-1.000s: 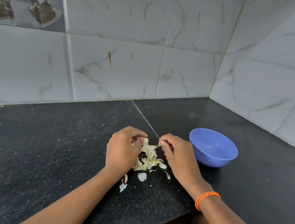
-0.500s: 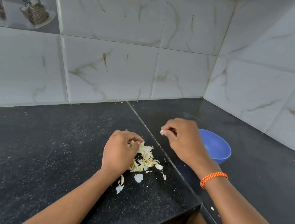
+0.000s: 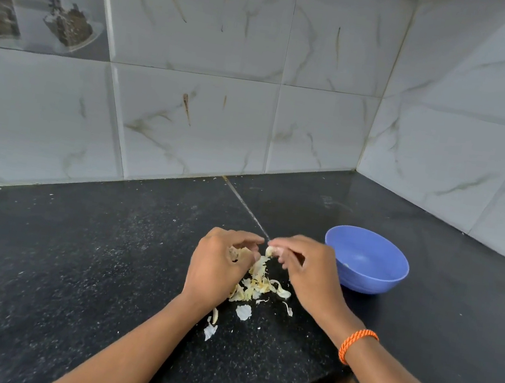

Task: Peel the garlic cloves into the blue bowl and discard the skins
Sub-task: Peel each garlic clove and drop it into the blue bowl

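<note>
Right hand pinches a garlic clove; left hand grips loose skin. Skin pile lies below both. Blue bowl just right of right hand. Risk: slippery clove drops among skins on the surface.

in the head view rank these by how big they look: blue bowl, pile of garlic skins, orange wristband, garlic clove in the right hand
1. blue bowl
2. pile of garlic skins
3. orange wristband, though it sits nearer the camera, which flatters it
4. garlic clove, partly hidden by the right hand
</note>
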`<act>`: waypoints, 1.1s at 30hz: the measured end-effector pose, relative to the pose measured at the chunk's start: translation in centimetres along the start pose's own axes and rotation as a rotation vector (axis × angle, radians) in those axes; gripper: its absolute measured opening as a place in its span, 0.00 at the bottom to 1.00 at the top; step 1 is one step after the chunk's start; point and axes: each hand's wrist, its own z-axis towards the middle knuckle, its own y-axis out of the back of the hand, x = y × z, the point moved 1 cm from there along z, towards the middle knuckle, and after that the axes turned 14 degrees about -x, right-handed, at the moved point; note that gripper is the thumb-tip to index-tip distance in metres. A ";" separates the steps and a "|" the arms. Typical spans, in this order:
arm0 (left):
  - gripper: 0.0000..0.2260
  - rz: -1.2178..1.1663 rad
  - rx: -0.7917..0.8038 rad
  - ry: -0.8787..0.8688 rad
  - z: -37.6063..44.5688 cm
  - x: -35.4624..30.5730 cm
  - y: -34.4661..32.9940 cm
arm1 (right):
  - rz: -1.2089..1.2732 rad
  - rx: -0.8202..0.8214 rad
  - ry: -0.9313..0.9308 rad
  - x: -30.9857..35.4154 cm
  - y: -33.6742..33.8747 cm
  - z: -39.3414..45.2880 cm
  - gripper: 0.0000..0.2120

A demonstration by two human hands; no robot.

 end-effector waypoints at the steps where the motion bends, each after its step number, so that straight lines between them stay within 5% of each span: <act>1: 0.08 0.009 0.014 -0.011 -0.1 -0.3 0.0 | 0.041 -0.001 -0.045 -0.5 -0.3 -0.4 0.11; 9: 0.05 0.077 -0.035 -0.018 -0.2 -0.6 0.0 | 0.274 -0.046 -0.273 -0.2 -0.6 -0.7 0.08; 21: 0.04 -0.068 0.001 0.030 -0.5 -1.0 -0.2 | 0.245 0.016 -0.195 -0.4 -1.0 -1.0 0.08; 28: 0.04 -0.063 -0.014 0.050 -0.5 -0.9 -0.1 | 0.073 -0.043 0.063 -0.1 -1.1 -1.1 0.13; 33: 0.04 -0.099 -0.005 0.069 -0.5 -1.0 -0.1 | 0.098 -0.072 0.066 -0.2 -1.2 -1.1 0.07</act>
